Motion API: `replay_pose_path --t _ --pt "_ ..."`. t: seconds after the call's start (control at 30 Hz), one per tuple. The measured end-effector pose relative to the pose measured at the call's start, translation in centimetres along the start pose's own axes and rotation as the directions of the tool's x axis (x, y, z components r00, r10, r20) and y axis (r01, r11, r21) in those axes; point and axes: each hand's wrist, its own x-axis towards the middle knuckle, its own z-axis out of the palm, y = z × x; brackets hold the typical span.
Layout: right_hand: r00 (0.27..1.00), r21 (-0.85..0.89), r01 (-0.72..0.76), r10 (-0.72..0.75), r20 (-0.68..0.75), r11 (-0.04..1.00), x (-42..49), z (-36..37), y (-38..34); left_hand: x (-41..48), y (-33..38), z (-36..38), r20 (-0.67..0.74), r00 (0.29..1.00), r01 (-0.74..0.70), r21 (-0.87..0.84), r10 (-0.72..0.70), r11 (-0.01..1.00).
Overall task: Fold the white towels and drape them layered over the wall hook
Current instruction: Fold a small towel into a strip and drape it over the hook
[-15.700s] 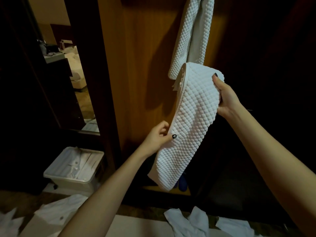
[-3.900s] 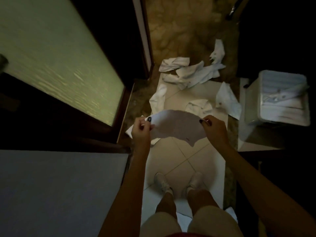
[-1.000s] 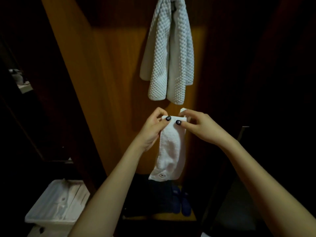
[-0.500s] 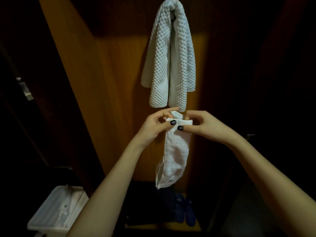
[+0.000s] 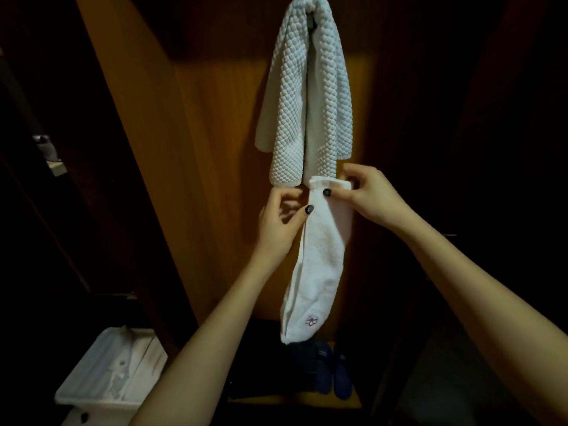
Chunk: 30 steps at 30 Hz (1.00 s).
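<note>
Two bare hands hold a narrow, folded white towel point(image 5: 319, 262) up before a wooden panel point(image 5: 215, 142), just under the quilted towels point(image 5: 307, 96) already draped over the wall hook point(image 5: 312, 22). Seconds ago the same cloth was spread open between the hands above the floor. It now hangs as a long strip with an embroidered mark point(image 5: 311, 321) near its lower end. In the last half-second its top edge has risen from just below the hanging towels' hems to meet them, and the left hand point(image 5: 278, 224) has slipped from the top corner to a little way down the left edge. On that showing the folding looks finished and the lift to the hook is beginning; the strip is not yet over it.

The strip hangs between the two hands, its top fold level with the right thumb. The right hand point(image 5: 370, 198) pinches the strip's top right corner, thumb in front, fingers curled behind. The left thumb lies against the left edge, fingers curled beside it; whether they clamp the cloth or only steady it cannot be told. Everything below the hands hangs free, its lower end above dark blue slippers point(image 5: 333, 373). A white bin point(image 5: 113, 373) stands at lower left.
</note>
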Motion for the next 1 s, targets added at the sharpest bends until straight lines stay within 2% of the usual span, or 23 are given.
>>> replay_pose_path --t 0.07,0.13,0.2,0.27,0.3,0.37,0.43,0.47,0.6,0.7,0.83,1.0 --pt "0.999 0.056 -0.024 0.025 -0.034 0.998 0.5 0.1 0.4 -2.0 -2.0 -0.1 -0.034 0.999 0.014 0.127 -0.01 0.992" --pt "0.999 0.108 -0.022 0.026 -0.038 0.994 1.1 0.0 0.6 -3.8 -3.7 -0.1 0.001 0.998 0.054 0.202 -0.055 0.978" --pt "0.999 0.139 -0.006 0.012 -0.04 0.99 1.8 -0.2 0.3 -5.0 -4.7 0.1 -0.026 0.993 0.116 0.218 -0.113 0.969" --pt "0.999 0.174 -0.009 0.016 -0.043 0.985 2.8 -0.4 -0.2 -5.4 -5.1 0.0 -0.129 0.976 0.194 0.161 -0.174 0.968" --pt "0.999 0.189 -0.013 0.023 -0.046 0.982 3.3 -0.6 -0.5 -5.4 -5.1 -0.1 -0.167 0.971 0.198 0.156 -0.172 0.968" --pt "0.998 0.198 -0.008 0.019 -0.057 0.98 4.2 -0.9 -1.1 -5.2 -5.2 -0.6 -0.186 0.982 0.095 0.267 -0.045 0.959" --pt "0.998 0.201 -0.001 0.013 -0.056 0.98 4.9 -1.1 -1.7 -5.0 -5.5 -1.2 -0.156 0.985 -0.009 0.351 0.068 0.936" --pt "0.999 0.211 0.002 0.009 -0.052 0.978 5.1 -1.3 -2.0 -4.8 -5.4 -1.5 -0.141 0.988 -0.011 0.348 0.064 0.937" --pt "0.999 0.205 0.021 -0.012 -0.046 0.979 5.7 -1.6 -3.0 -4.0 -5.8 -2.1 -0.027 0.991 0.133 0.274 -0.13 0.953" --pt "0.998 0.179 0.025 -0.014 -0.064 0.984 5.8 -1.5 -3.4 -3.6 -5.9 -2.0 0.089 0.972 0.177 0.325 -0.216 0.929" --pt "0.987 0.122 0.027 -0.007 -0.158 0.992 6.0 -0.8 -3.4 -3.6 -5.7 -1.8 0.153 0.959 0.17 0.359 -0.238 0.918" --pt "0.962 0.18 -0.015 0.063 -0.265 0.984 6.7 -1.0 -2.7 -4.4 -5.7 -1.1 0.112 0.972 0.166 0.298 -0.207 0.94"
